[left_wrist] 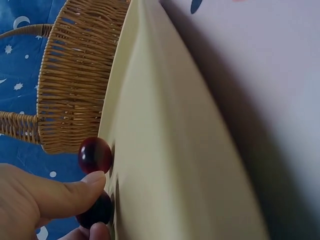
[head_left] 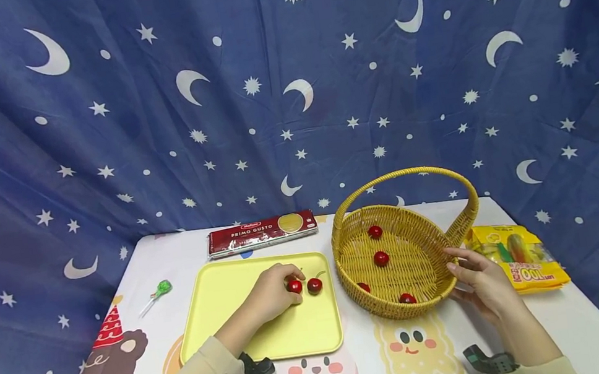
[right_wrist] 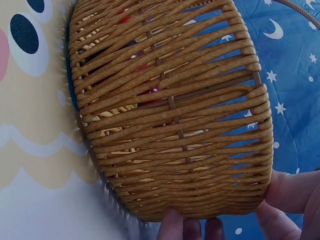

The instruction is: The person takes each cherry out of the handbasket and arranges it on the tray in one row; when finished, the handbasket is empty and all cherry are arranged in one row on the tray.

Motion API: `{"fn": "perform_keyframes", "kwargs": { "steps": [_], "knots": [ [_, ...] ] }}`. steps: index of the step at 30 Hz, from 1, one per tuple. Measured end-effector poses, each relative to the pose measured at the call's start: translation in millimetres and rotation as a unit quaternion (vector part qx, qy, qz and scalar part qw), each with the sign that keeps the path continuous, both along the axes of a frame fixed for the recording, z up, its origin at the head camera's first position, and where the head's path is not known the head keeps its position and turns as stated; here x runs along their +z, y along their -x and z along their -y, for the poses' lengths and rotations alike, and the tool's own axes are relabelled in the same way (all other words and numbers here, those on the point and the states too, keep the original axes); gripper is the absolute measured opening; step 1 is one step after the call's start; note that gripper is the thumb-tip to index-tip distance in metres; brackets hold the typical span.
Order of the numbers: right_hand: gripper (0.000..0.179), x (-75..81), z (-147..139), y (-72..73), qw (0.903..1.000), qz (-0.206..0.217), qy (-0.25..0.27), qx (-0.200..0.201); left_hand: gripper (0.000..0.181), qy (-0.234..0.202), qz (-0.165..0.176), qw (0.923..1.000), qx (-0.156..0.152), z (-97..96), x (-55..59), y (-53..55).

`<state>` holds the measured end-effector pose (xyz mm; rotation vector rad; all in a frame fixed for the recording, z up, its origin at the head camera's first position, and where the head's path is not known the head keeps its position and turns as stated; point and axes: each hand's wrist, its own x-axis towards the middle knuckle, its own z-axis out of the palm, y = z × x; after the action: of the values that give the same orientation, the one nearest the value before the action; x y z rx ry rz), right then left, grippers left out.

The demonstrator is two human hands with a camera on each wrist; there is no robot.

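Head: my left hand [head_left: 274,291] pinches a glossy, round red cherry [head_left: 294,287] left of the golden wicker basket [head_left: 411,254]; my right hand [head_left: 482,282] grips the basket's right side. Left wrist: thumb [left_wrist: 70,197] across the cherry. Right wrist: fingertips [right_wrist: 171,227] against the basket's wall.

At lower left, the left hand [left_wrist: 45,200] pinches a dark cherry [left_wrist: 94,213] between thumb and fingers; whether it touches the pale yellow tray [left_wrist: 155,150] is hard to tell. A glossy red cherry [left_wrist: 95,156] sits just beside it, close by the thumb tip. Beyond stands a woven basket [left_wrist: 75,80] before a blue curtain [left_wrist: 20,60] with white moons and stars. White tabletop [left_wrist: 270,100] fills the right.
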<state>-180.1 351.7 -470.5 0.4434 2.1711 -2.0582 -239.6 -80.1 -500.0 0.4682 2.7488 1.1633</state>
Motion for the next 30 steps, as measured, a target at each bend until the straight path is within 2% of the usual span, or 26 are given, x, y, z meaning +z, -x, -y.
{"fn": "perform_keyframes", "kwargs": {
  "steps": [9, 14, 18, 20, 24, 28, 30],
  "knots": [
    [0.035, -0.9, -0.5, -0.8, 1.0000, -0.005, 0.000, 0.001, 0.044, -0.009, 0.004, 1.0000, -0.001, 6.3, 3.4, 0.4],
    [0.036, -1.0, -0.7, -0.3, 1.0000, -0.002, -0.002, 0.002, 0.045, 0.008, -0.008, 0.9999, 0.012, 6.9, 19.9, -5.1],
    [0.037, -0.2, -0.8, 0.1, 1.0000, 0.000, -0.004, 0.003, 0.043, 0.005, -0.030, 0.9995, 0.010, -1.4, 40.6, -14.0],
    [0.037, 0.1, -0.9, 0.1, 1.0000, 0.000, -0.004, 0.004, 0.042, -0.011, -0.038, 0.9992, -0.007, -10.0, 51.3, -19.2],
    [0.037, -0.4, -1.4, -0.1, 1.0000, -0.002, -0.003, 0.005, 0.044, -0.059, -0.041, 0.9944, -0.078, -34.9, 67.9, -28.7],
    [0.037, -1.0, -1.4, -0.5, 1.0000, -0.002, -0.001, 0.005, 0.046, -0.088, -0.038, 0.9840, -0.150, -66.7, 74.2, -33.6],
    [0.037, -0.9, -1.4, -0.3, 1.0000, -0.001, 0.000, 0.006, 0.046, -0.087, -0.037, 0.9796, -0.178, -84.0, 74.5, -33.9]
  ]
}}
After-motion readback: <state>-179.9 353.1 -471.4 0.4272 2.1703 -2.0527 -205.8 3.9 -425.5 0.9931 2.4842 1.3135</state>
